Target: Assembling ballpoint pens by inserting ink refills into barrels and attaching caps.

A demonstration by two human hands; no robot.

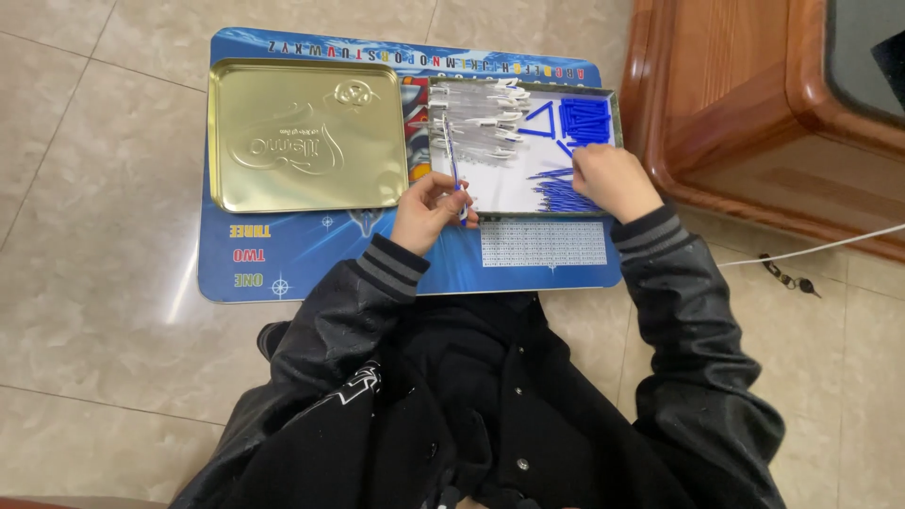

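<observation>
An open metal tin box [490, 193] lies on a blue mat [302, 254]. It holds several white sticks [481, 118] on its left side and several blue sticks [584, 118] on its right. My left hand [426, 209] pinches a thin blue stick [453, 170] that points up over the tin's left part. My right hand [611, 179] is curled over a loose heap of blue sticks [561, 193] at the tin's near right corner; whether it grips any is hidden.
A gold tin lid [306, 137] lies upside down on the mat, left of the tin. A wooden furniture base [745, 123] stands close on the right. A white cable [830, 247] and a small key [790, 278] lie on the tiled floor.
</observation>
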